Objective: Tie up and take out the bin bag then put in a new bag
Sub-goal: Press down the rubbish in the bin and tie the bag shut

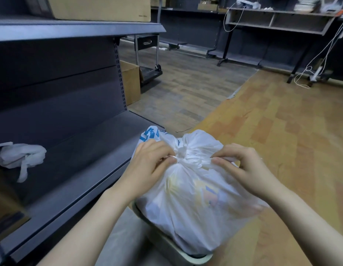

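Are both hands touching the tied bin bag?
Touching. The head view shows the left hand and right hand pinching the knot of the bin bag.

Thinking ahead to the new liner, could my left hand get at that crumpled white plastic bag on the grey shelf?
Probably yes: nothing lies between the left hand and the crumpled white plastic bag, but it must first release the knot.

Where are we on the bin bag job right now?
Done: the full bag has its neck gathered into a knot. In hand: the left hand and right hand pull its ends. Left: the bag sits in the bin; lift it out, then fit the spare bag on the shelf.
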### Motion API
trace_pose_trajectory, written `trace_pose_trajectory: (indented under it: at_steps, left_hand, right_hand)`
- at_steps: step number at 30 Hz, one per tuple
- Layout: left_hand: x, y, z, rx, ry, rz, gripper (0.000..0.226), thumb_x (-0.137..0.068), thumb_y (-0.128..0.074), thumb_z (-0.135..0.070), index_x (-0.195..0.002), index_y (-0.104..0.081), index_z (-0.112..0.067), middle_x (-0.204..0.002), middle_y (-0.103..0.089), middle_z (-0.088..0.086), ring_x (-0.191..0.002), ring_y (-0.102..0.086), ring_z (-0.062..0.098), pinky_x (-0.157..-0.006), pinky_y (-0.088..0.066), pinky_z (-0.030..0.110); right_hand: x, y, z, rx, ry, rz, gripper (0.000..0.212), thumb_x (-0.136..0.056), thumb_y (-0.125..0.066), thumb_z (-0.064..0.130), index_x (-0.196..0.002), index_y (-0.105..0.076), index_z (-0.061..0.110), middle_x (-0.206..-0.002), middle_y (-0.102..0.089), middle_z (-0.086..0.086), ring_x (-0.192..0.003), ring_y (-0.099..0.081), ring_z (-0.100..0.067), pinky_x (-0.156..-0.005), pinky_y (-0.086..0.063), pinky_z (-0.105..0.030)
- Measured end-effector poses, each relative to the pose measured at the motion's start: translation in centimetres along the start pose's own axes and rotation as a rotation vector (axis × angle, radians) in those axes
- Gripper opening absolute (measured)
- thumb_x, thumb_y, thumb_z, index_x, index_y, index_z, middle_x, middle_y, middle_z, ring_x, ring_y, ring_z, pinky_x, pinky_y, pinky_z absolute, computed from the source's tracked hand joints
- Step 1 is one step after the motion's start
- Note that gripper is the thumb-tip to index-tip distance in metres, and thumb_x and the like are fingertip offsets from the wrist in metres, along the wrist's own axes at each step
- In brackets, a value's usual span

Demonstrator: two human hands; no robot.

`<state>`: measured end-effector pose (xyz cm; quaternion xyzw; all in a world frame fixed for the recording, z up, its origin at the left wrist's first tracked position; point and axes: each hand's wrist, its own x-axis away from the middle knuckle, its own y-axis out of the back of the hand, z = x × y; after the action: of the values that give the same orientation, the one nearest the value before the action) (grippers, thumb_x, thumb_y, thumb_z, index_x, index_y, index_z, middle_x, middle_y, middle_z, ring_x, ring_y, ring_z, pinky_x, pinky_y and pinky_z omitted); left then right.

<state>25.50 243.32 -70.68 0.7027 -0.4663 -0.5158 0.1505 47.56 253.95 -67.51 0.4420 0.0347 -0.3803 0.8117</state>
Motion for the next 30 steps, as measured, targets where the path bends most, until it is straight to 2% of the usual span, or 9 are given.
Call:
trace_pose_trajectory:
  at_steps: [3,5,8,12,18,21,25,28,30]
  left_hand:
    - [-0.3,0.2,0.1,0.113,0.08,0.019,0.016,-0.088,-0.042,-0.041,-0.084,-0.053,-0.032,-0.077,-0.051,-0.03,-0.074,-0.04,-0.004,-0.077,-0.029,0.017]
    - [-0.4,0.3,0.2,0.144,0.096,0.027,0.018,-0.086,-0.041,-0.041,-0.082,-0.054,-0.029,-0.077,-0.052,-0.027,-0.073,-0.04,-0.003,-0.076,-0.029,0.017]
    - [-0.4,0.4,0.3,0.185,0.104,0.028,0.028,-0.084,-0.043,-0.04,-0.069,-0.059,-0.022,-0.073,-0.052,-0.024,-0.071,-0.039,-0.002,-0.074,-0.029,0.014]
    - [-0.4,0.6,0.4,0.196,0.117,0.056,0.039,-0.083,-0.043,-0.041,-0.066,-0.059,-0.01,-0.07,-0.051,-0.02,-0.068,-0.035,0.0,-0.07,-0.028,0.013]
    - [-0.5,0.5,0.5,0.196,0.134,0.078,0.042,-0.083,-0.044,-0.042,-0.063,-0.056,-0.006,-0.066,-0.046,-0.013,-0.066,-0.035,0.001,-0.069,-0.029,0.01]
    - [-0.5,0.4,0.5,0.199,0.138,0.094,0.039,-0.084,-0.044,-0.042,-0.061,-0.053,-0.012,-0.064,-0.045,-0.014,-0.067,-0.035,0.003,-0.069,-0.029,0.011]
    - [-0.6,0.5,0.6,0.192,0.137,0.112,0.028,-0.085,-0.044,-0.042,-0.058,-0.037,-0.037,-0.063,-0.046,-0.017,-0.067,-0.032,0.004,-0.069,-0.028,0.013]
    - [-0.5,0.5,0.5,0.186,0.125,0.112,0.029,-0.086,-0.044,-0.041,-0.058,-0.037,-0.034,-0.061,-0.044,-0.016,-0.067,-0.032,0.005,-0.069,-0.028,0.015]
    - [-0.5,0.3,0.7,0.173,0.112,0.109,0.03,-0.086,-0.045,-0.041,-0.059,-0.041,-0.027,-0.06,-0.043,-0.015,-0.066,-0.032,0.005,-0.069,-0.028,0.015]
  right_hand:
    - [-0.1,0.5,-0.2,0.074,0.006,-0.003,0.023,-0.082,-0.056,0.03,-0.079,-0.074,0.016,-0.071,-0.06,0.036,-0.074,-0.052,0.002,-0.067,-0.037,-0.01]
    - [-0.2,0.9,-0.2,0.098,0.022,-0.006,0.022,-0.081,-0.057,0.029,-0.075,-0.073,0.017,-0.066,-0.06,0.033,-0.071,-0.05,0.0,-0.065,-0.036,-0.011]
    - [-0.2,1.1,0.0,0.105,0.037,0.013,0.02,-0.08,-0.058,0.029,-0.069,-0.071,0.019,-0.063,-0.06,0.027,-0.07,-0.049,0.0,-0.063,-0.035,-0.01]
    - [-0.1,1.3,0.0,0.106,0.042,0.037,0.02,-0.079,-0.06,0.03,-0.068,-0.073,0.019,-0.061,-0.061,0.025,-0.072,-0.05,-0.001,-0.062,-0.036,-0.009]
    - [0.0,2.0,0.2,0.068,0.037,0.063,0.019,-0.079,-0.06,0.031,-0.063,-0.062,0.042,-0.068,-0.065,0.012,-0.075,-0.052,-0.007,-0.062,-0.039,-0.014]
    - [0.1,2.2,0.2,0.038,0.033,0.079,0.023,-0.08,-0.064,0.029,-0.062,-0.062,0.043,-0.063,-0.064,0.009,-0.074,-0.052,-0.006,-0.059,-0.038,-0.013]
    - [0.2,2.4,0.1,0.019,0.023,0.094,0.021,-0.08,-0.068,0.026,-0.063,-0.067,0.039,-0.059,-0.063,0.008,-0.073,-0.053,-0.003,-0.057,-0.038,-0.013]
    - [0.2,2.6,0.1,-0.016,0.003,0.098,0.016,-0.077,-0.064,0.03,-0.063,-0.069,0.038,-0.057,-0.062,0.008,-0.072,-0.053,-0.004,-0.055,-0.037,-0.014]
    - [0.2,2.5,-0.1,-0.019,0.005,0.099,0.022,-0.08,-0.068,0.03,-0.06,-0.067,0.041,-0.056,-0.061,0.011,-0.071,-0.053,-0.006,-0.055,-0.035,-0.01]
